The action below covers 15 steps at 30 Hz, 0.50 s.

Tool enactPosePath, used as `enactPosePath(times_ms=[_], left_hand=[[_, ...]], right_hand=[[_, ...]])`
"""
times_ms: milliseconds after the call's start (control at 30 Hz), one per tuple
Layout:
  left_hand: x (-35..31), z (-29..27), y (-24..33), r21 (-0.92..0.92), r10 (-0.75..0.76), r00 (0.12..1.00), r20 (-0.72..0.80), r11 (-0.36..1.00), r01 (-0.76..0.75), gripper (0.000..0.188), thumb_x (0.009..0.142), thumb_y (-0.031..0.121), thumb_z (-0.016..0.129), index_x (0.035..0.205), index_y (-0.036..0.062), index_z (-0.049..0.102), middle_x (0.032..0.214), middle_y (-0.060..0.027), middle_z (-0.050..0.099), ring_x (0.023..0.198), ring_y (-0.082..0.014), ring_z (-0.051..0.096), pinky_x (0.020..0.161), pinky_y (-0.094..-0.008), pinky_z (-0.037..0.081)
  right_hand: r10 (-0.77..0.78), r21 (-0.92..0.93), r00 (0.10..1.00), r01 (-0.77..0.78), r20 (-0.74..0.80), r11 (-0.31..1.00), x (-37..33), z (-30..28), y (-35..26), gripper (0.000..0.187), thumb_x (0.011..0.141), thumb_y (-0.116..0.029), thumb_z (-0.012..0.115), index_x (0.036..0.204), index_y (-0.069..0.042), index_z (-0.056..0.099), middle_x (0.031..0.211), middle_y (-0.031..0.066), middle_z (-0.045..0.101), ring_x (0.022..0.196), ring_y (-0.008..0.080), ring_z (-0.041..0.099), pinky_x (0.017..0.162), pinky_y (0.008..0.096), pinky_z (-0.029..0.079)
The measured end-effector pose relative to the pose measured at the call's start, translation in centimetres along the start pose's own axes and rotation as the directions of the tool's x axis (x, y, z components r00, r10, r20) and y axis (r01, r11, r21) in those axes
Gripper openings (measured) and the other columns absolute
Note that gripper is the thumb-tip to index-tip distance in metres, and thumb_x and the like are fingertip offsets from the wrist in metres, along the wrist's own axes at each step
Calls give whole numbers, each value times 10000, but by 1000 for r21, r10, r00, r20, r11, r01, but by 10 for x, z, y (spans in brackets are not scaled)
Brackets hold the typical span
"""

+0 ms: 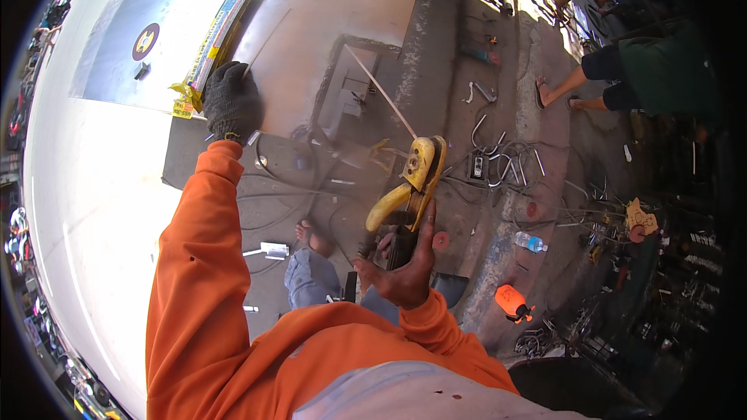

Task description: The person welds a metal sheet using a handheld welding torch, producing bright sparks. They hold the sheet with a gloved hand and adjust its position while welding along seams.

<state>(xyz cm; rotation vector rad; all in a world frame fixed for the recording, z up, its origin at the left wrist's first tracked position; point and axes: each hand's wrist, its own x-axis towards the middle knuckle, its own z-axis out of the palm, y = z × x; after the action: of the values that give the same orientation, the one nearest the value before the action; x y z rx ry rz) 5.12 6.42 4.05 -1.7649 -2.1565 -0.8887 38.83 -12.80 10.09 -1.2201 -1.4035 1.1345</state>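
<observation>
My right hand (409, 278), bare, is wrapped round the handle of a yellow welding electrode holder (421, 165) in front of my body. A pale welding rod (381, 92) sticks out of its jaw toward the upper left. My left hand (232, 103), in a dark knit glove, is closed at the near end of a long yellow packet (214, 43). From its fingers a thin rod (269, 39) points up and right. The packet lies on a flat metal sheet (334, 0); the glove hides some of its side.
Cables and bent metal tubes (510, 167) lie on the ground to the right. Nearby are a water bottle (531, 242) and an orange container (511, 302). A person's legs (572, 85) stand at the far right. A small metal frame (342, 93) lies ahead.
</observation>
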Motion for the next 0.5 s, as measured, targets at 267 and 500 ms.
enactPosePath(times_ms=[267,500], left_hand=[[0,-1,-1,24,-22,1000,21,999,21,216,941,218,655,1052,61,754,1150,-169,715,1091,-380,666,986,-466,514],[1,-2,-3,17,35,999,14,999,-36,243,946,237,653,1068,55,758,1169,-170,715,1105,-382,665,985,-458,517]], right_hand=[[41,2,999,-41,16,999,-3,-1,6,1354,620,-44,916,1632,34,20,1140,88,610,835,100,572,719,242,514],[5,62,1000,-4,-15,998,-3,1,5,1330,619,-70,907,1623,58,44,1217,118,568,863,102,563,712,232,513]])
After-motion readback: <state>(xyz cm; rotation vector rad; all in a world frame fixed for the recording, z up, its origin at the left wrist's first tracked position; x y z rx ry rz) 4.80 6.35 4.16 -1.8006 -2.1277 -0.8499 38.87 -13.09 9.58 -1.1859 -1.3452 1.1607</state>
